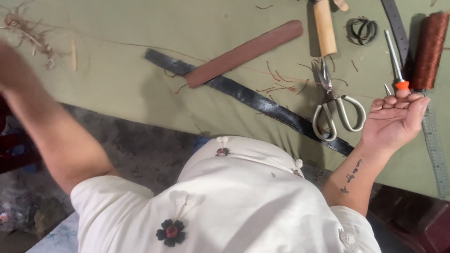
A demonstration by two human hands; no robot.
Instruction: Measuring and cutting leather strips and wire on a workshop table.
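**Orange-collared awl at R fingertips, L arm well off to the left**

Green cloth covered the bench. The R hand lay palm-up at the right, fingers loosely curled and not pressed together. Its fingertips met the orange collar of the awl. Couldn't tell whether that was a real pinch or just contact, as the curl of the fingers hid the tool's near end.

Key relation: the awl sat directly on the far side of the R hand. Its steel shaft ran near-to-far, w/ the far tip leaning a little left. It lay between the steel ruler and the spool of copper-brown thread, which stood just right of it.

The L arm reached far and left, motion-blurred, w/ the hand at the frame edge, so its state couldn't be told. It was well apart from the awl, so the R hand was much the nearer.

Other items:
- The scissors lay just left of the R hand, loops near and blades pointing far.
- The black strap ran diagonally from far-left to near-right and passed under the scissors.
- The brown leather strip lay across the strap's far end.
- The wooden handle lay beyond the scissors.
- Thread scraps were scattered around the scissors and strap.
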